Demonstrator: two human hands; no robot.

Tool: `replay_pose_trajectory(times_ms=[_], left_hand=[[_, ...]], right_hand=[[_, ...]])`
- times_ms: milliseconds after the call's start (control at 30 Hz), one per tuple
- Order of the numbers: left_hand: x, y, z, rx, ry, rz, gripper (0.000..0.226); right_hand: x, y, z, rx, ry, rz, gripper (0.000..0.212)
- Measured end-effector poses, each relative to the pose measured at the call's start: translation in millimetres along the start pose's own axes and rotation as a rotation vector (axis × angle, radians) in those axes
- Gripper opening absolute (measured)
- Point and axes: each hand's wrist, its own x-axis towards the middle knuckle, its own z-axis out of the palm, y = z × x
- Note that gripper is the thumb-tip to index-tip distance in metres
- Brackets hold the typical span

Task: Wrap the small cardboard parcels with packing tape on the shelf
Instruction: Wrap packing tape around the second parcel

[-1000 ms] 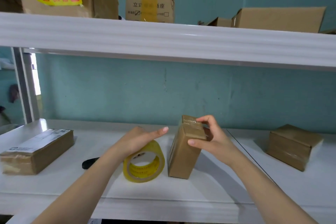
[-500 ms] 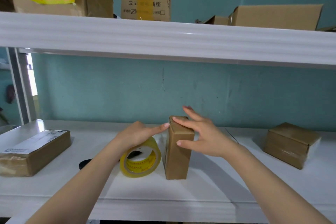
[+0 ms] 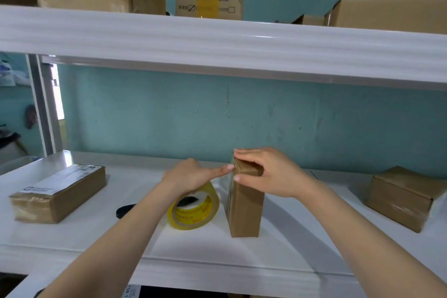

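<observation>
Fingers (image 3: 249, 152) flat on parcel (image 3: 244, 208), tape roll (image 3: 193, 214) beside

Location: a stockroom or parcel-packing area. Indicators: cardboard cartons (image 3: 387, 13) stored on the white upper shelf (image 3: 217, 41); a label-bearing parcel (image 3: 58, 192) and a roll of packing tape (image 3: 193, 213) on the lower shelf (image 3: 79, 239).
</observation>
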Motion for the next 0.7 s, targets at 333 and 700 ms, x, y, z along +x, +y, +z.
replay_pose_trajectory(times_ms=[333, 700], left_hand=[[-12, -8, -22, -0.393, 0.017, 0.125, 0.053], [-1, -21, -39, -0.352, -0.043, 0.139, 0.035]], right_hand=[[-7, 23, -12, 0.237, -0.161, 0.141, 0.117], [-34, 36, 0, 0.648, 0.214, 0.153, 0.07]])
